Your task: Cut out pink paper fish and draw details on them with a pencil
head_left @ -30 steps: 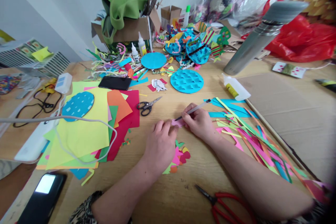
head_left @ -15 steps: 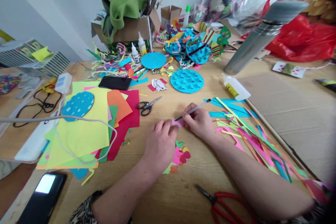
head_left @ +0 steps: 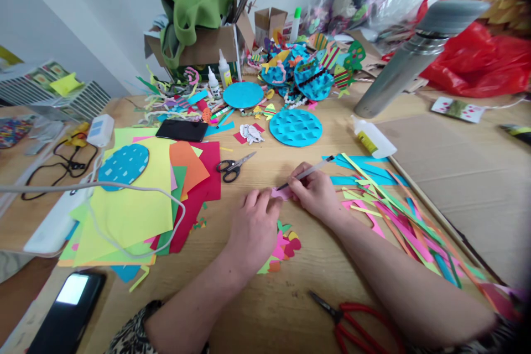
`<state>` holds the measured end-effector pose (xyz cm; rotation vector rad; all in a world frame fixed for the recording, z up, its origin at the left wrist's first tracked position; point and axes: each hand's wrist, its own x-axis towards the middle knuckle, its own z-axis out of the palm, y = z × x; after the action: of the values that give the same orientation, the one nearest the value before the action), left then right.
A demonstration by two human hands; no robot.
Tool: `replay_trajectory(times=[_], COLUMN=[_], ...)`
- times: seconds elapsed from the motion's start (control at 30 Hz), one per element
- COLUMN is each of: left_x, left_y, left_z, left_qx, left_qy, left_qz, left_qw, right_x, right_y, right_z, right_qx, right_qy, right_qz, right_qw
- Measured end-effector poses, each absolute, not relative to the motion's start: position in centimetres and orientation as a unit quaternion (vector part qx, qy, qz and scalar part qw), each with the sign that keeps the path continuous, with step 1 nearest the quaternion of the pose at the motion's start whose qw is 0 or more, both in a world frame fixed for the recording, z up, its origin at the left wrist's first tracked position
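Note:
My right hand (head_left: pixel 313 191) is closed around a slim pen (head_left: pixel 309 170) with a clear barrel, its tip down on a small piece of pink paper (head_left: pixel 282 193). My left hand (head_left: pixel 257 227) lies flat with fingers stretched out, their tips at the paper's left edge. Just below, partly under my left hand, is a small heap of cut paper shapes (head_left: pixel 286 246) in pink, red, green and orange. Small black-handled scissors (head_left: pixel 234 167) lie beyond my left hand, and red-handled scissors (head_left: pixel 357 321) are near the front edge. What is drawn on the paper is too small to tell.
Coloured paper sheets (head_left: pixel 141 210) with a white cable across them lie left. Paper strips (head_left: pixel 406 227) and a glue bottle (head_left: pixel 375 141) are on the right, near a leaning-looking steel flask (head_left: pixel 402 66). A blue textured disc (head_left: pixel 296 128) lies ahead. Another person's arm (head_left: pixel 20 293) shows at left.
Almost nothing differs; both hands, the pen and the pink paper stay in place, with only a very slight shift of the view.

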<state>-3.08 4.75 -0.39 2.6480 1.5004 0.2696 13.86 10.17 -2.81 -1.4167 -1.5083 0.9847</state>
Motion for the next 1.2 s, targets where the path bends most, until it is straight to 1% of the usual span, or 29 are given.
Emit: replay_trajectory(times=[1.2], left_x=[-3.09], left_y=[4.74], left_z=[-0.28], left_qx=[0.866], left_qy=[0.491], left_qz=[0.088], left_qw=[0.042], right_x=[13.82], right_y=[10.10], right_z=[-2.60], right_qx=[-0.568], right_qy=[-0.601], right_qz=[0.396], right_qw=[0.400])
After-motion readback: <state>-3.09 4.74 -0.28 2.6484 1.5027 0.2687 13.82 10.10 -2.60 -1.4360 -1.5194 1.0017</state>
